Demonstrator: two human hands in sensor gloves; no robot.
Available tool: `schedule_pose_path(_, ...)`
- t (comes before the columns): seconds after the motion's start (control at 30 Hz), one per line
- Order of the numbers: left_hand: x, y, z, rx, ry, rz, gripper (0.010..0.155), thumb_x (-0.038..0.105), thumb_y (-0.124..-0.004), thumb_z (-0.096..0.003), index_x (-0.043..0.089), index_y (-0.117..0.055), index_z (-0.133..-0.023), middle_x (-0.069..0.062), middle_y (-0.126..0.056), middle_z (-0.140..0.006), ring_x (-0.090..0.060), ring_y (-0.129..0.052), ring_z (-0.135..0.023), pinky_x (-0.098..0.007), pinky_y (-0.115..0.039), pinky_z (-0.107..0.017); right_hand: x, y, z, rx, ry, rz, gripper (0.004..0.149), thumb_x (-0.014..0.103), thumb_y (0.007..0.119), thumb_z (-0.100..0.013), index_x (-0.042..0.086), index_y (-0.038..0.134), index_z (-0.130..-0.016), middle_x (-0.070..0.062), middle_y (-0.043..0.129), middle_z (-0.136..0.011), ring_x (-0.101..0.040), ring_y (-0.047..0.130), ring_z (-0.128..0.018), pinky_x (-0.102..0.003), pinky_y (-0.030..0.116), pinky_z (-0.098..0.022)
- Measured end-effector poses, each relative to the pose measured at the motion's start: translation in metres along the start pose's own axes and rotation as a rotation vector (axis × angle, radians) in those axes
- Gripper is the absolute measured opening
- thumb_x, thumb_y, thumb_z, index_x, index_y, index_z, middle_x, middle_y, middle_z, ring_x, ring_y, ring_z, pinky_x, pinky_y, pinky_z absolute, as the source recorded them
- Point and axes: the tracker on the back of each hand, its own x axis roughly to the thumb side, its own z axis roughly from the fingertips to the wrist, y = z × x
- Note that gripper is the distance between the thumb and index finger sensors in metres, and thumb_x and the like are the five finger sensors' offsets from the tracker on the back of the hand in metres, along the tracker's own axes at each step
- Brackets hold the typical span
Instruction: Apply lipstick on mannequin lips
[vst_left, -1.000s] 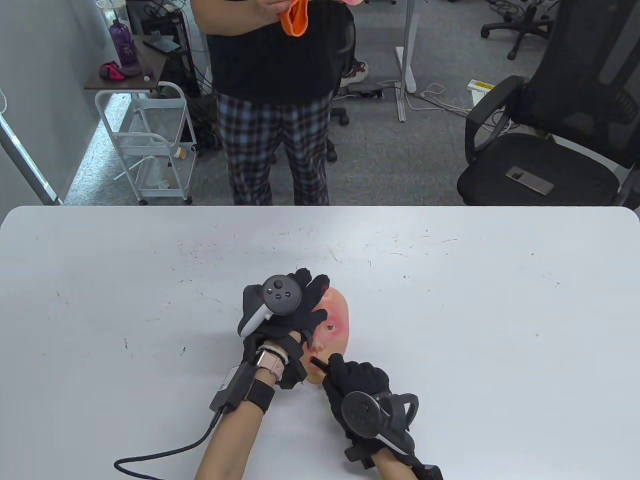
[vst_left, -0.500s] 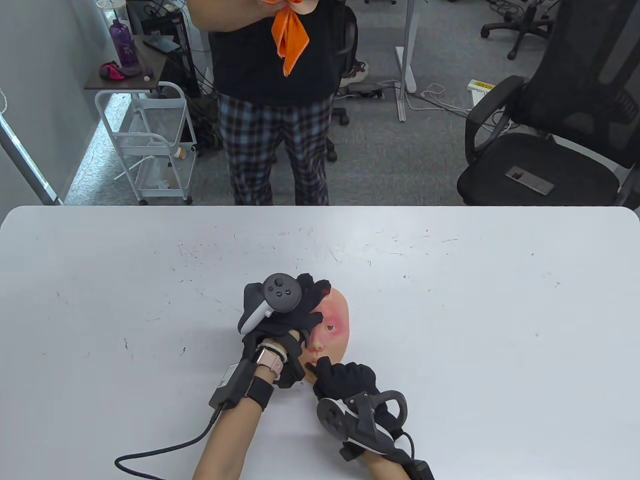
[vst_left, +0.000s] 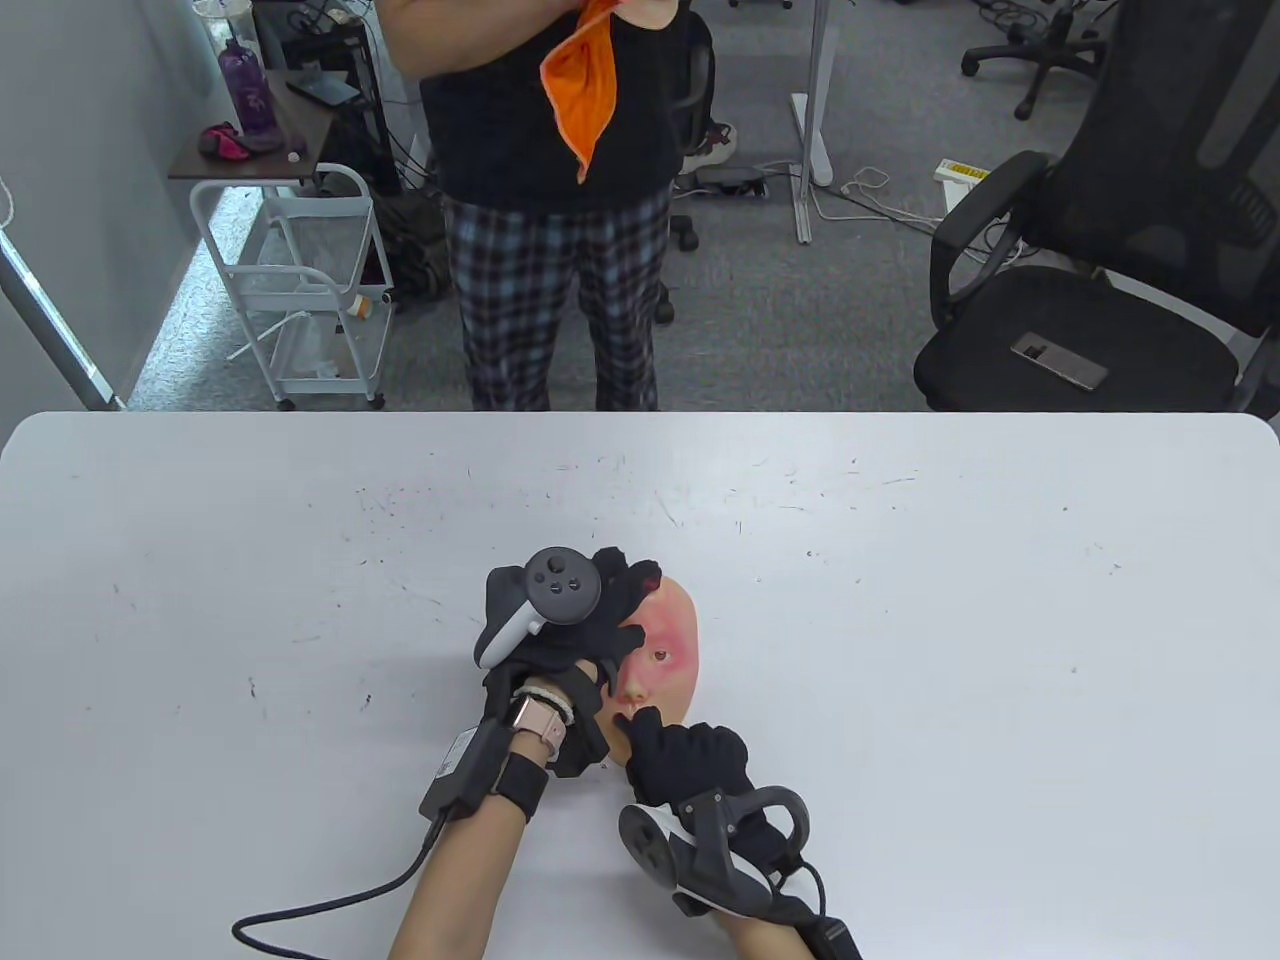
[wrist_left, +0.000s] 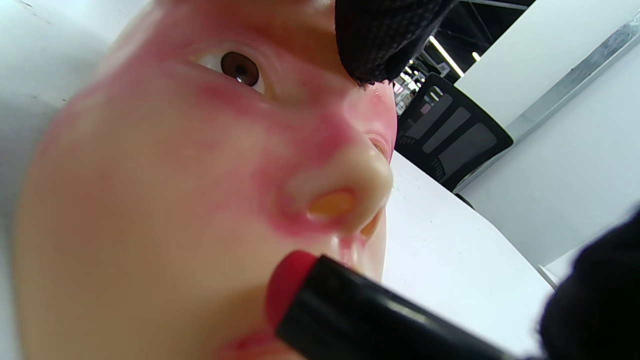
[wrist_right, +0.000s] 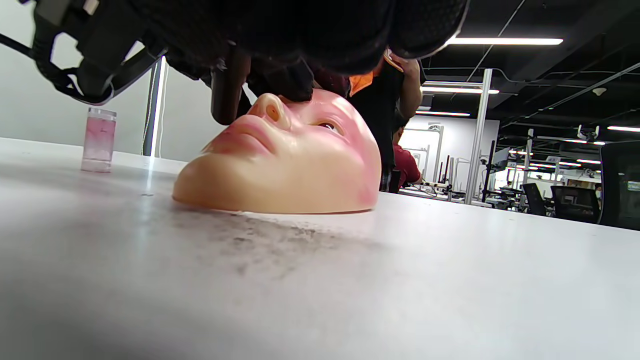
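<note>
A: Office floor, grey carpet. White table (vst_left: 900, 560) in front, scuffed with small dark marks. A bystander in plaid trousers (vst_left: 555, 300) stands at the far edge with an orange cloth (vst_left: 580, 90). Black office chair (vst_left: 1100, 300) far right, phone (vst_left: 1058, 361) on its seat.

B: And the mannequin face (vst_left: 668, 650)?

A: Lying face-up on the table near the front edge, forehead toward the far side. Pink-red smears over cheek and nose bridge, plain in the left wrist view (wrist_left: 165, 165).

B: Left hand (vst_left: 570, 640)?

A: Laid over the face's left half and brow, fingers spread flat on it, pressing. One gloved fingertip (wrist_left: 380, 40) sits on the brow above the eye.

B: Right hand (vst_left: 690, 760)?

A: Curled around the lipstick (wrist_left: 350, 310), black tube, red tip. Fingers closed on the tube; the grip itself is mostly hidden from above. The red tip touches the mouth just under the nose. From the right wrist view the tube (wrist_right: 227, 90) hangs down over the lips.

B: Anything else on the table?

A: A small clear pinkish container (wrist_right: 99, 140), well apart from the face.
</note>
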Motion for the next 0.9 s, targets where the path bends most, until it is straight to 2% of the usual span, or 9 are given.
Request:
schedule_pose_path(0.43,-0.001,0.0,0.0,-0.006,0.0,0.011,0.071,0.032,-0.079,-0.0513,0.044,-0.048,-0.114,0.001,-0.022,-0.124,-0.033,-0.022,-0.114,-0.062,-0.036,-0.079,-0.008,-0.001,0.005,-0.049,0.043,-0.016,0.052,0.041,0.081,-0.041,0.013,0.082,-0.085,-0.001,0.092,-0.044,-0.017,0.089,-0.036,-0.05,0.075,-0.048)
schedule_pose_path(0.9,-0.001,0.0,0.001,-0.011,-0.001,0.019,0.071,0.032,-0.078,-0.0516,0.044,-0.047,-0.114,0.002,-0.021,-0.124,-0.033,-0.021,-0.114,-0.062,-0.035,-0.08,-0.017,0.0,0.008,0.039,0.069,-0.02,0.051,0.041,0.081,-0.041,0.014,0.084,-0.084,-0.001,0.092,-0.043,-0.018,0.089,-0.036,-0.05,0.076,-0.047)
